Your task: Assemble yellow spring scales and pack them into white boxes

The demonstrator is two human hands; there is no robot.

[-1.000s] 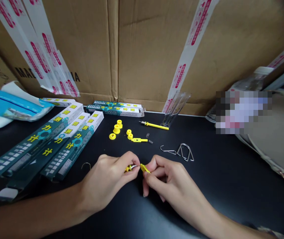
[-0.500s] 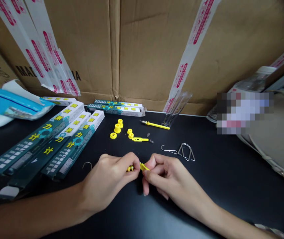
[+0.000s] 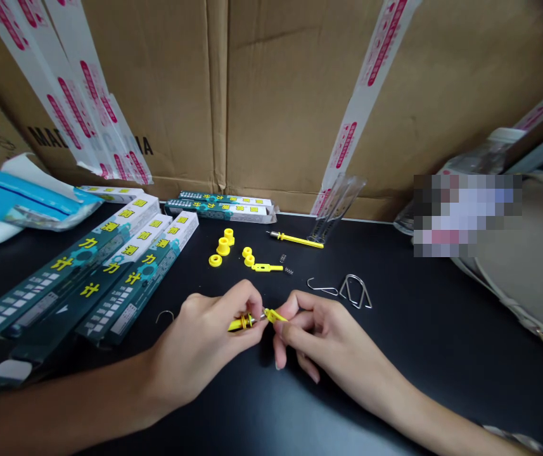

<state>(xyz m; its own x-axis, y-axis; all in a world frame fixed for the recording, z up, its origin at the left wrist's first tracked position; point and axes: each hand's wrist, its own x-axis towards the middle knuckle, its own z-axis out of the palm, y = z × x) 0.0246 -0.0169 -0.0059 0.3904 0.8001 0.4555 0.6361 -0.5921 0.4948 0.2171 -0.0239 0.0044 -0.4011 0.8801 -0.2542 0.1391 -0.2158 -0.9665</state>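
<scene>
My left hand pinches a thin yellow rod with a metal tip between thumb and fingers. Facing it, my right hand pinches a small yellow piece that meets the rod's metal tip. Both hands hover just over the black table, near its front middle. Beyond the hands lie several yellow plastic caps, a short yellow piece, a second yellow rod, two small springs, and bent wire hooks.
Long dark green boxes with yellow print lie on the left, two more at the back. A taped cardboard carton walls the rear. Clear tubes lean on it. A blue-white packet lies far left, a beige bag right. A small wire hook rests by my left hand.
The yellow rod has slid out further to the left of my left fingers, so more of it shows. Both hands stay in nearly the same spot.
</scene>
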